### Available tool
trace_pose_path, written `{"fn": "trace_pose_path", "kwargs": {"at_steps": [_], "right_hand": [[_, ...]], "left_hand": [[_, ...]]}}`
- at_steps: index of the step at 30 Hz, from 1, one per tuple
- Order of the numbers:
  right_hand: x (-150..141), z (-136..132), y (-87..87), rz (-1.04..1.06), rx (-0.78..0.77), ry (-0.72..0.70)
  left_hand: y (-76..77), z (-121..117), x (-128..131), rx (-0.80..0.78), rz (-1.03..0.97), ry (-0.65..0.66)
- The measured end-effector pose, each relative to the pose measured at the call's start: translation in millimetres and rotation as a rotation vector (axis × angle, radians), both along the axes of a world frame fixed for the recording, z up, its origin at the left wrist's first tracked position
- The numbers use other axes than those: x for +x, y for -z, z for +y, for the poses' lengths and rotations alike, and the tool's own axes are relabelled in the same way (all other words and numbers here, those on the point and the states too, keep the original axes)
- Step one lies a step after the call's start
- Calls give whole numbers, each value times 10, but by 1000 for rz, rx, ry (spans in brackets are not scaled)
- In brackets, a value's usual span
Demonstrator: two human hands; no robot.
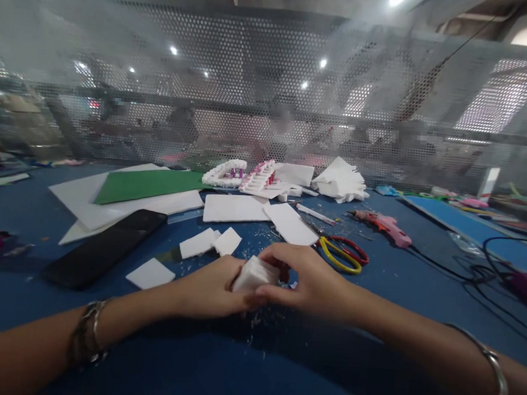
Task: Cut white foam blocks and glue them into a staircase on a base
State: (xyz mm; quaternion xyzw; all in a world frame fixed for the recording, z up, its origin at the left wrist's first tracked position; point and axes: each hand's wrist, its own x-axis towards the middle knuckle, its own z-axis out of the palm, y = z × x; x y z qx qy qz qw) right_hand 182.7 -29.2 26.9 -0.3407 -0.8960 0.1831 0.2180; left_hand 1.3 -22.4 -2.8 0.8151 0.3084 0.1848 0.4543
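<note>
Head view; clock directions taken from the white block (256, 272), far side of table = 12.

Block: in both hands, just above the blue table (201, 365); layered look, slightly blurred. Left hand (217, 286): half curled round its 9 o'clock side, holding it; far fingers hidden. Right hand (307, 276): thumb and fingers bent in a partly open pinch, tips against the 3 o'clock side. Firmness of either grip: cannot tell.

Surroundings. 9 o'clock: white square (150, 273), black phone (111, 245) beyond. 10 o'clock: small white rectangle (197, 244) with a second white piece (228, 241) touching it; farther out, green sheet (151, 186) lying on white sheets. 11 to 12: white curved model (223, 176), white stair model (258, 178). 1 o'clock: white card (291, 224), pen (315, 214) behind it. Between 2 and 3: scissors (342, 249), yellow and red handles. 2 o'clock, farther: pink glue gun (390, 228), nozzle toward 11, cable trailing toward 3.
</note>
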Motion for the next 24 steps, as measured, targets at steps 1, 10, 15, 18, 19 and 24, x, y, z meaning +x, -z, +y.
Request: {"fn": "trace_pose_path", "kwargs": {"at_steps": [1,10,15,18,19,24], "right_hand": [[-14,7,14,7,1,11],[-61,-21,-15,367,-261,88],[354,168,-117,-301,106,365],[675,333,-14,-531,138,670],[765,379,30,-549,123,696],[1024,518,121,-504,15,614]], "left_hand": [[0,-8,4,-14,-11,-20],[1,-53,-24,-116,-309,-151],[30,-2,-64,-148,-340,-159],[39,62,-86,-133,-350,-196],[45,78,-90,-138,-357,-205],[88,108,-89,-189,-408,-196]]}}
